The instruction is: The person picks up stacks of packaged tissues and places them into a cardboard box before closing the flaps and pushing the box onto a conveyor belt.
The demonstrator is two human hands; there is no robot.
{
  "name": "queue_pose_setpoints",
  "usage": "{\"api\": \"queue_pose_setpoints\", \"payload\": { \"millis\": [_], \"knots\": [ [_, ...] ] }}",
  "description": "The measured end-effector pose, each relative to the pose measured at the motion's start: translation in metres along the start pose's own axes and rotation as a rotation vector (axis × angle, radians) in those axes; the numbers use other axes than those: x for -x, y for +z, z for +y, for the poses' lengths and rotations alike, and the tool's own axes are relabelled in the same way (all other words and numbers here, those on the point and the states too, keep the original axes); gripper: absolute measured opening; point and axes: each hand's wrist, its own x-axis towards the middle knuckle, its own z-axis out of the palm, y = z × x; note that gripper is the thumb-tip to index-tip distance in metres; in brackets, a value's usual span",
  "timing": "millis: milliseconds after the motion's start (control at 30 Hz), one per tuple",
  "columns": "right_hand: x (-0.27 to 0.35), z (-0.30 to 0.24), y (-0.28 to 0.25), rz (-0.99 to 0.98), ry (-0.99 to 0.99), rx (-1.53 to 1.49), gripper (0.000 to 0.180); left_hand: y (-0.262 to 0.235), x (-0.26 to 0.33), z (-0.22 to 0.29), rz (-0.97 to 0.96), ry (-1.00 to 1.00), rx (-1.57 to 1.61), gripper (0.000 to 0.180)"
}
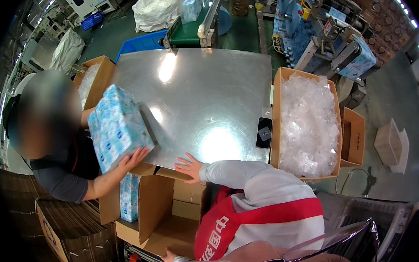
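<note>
**Blue wrapped pack tipped at the near left corner of a steel table, above an open carton**

Seen from above, a shiny metal table point(198, 82) fills the middle of the view. The person's right hand point(188, 167) lies flat on the table's near edge, about midway along it. The fingers are spread and the hand holds nothing. The arm behind it wears a white sleeve and a red vest. The left hand may be the patch of skin low beside the carton, but whether it is open or closed cannot be told.

At the near left corner a co-worker's hand point(133, 159) presses against the lower end of a large blue-and-white pack point(118, 125). The pack is tilted and hangs partly over the table's edge. Just under the near edge stands an open brown carton point(161, 209), with a second pack point(129, 198) upright inside against its left wall.

The pack looks like soft goods bundled in glossy film. It is probably light for its bulk, yields under pressure and slips easily in the fingers. Flat palms on two opposite faces, or one palm beneath it, would likely hold better than a fingertip pinch, which could tear or slide on the film.

A dark phone point(264, 133) lies by the near right corner. A box of clear plastic pieces point(306, 122) stands against the right edge, and a green conveyor point(196, 27) meets the far edge.
</note>
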Motion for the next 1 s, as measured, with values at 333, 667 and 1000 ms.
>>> {"api": "queue_pose_setpoints", "payload": {
  "millis": [333, 667, 1000],
  "knots": [
    [-0.008, 0.001, 0.0, -0.064, -0.017, -0.063, 0.08, -0.053, -0.004, -0.006, 0.021, 0.078, -0.173, 0.095],
    [-0.063, 0.011, -0.039, -0.457, 0.007, -0.032, 0.071, -0.059, 0.068, 0.168, -0.141, 0.667, 0.377, 0.037],
    [-0.265, 0.266, -0.215, 0.055, 0.524, 0.239, 0.076, -0.031, 0.076, 0.329, -0.402, 1.245, 0.322, 0.05]
  ]
}}
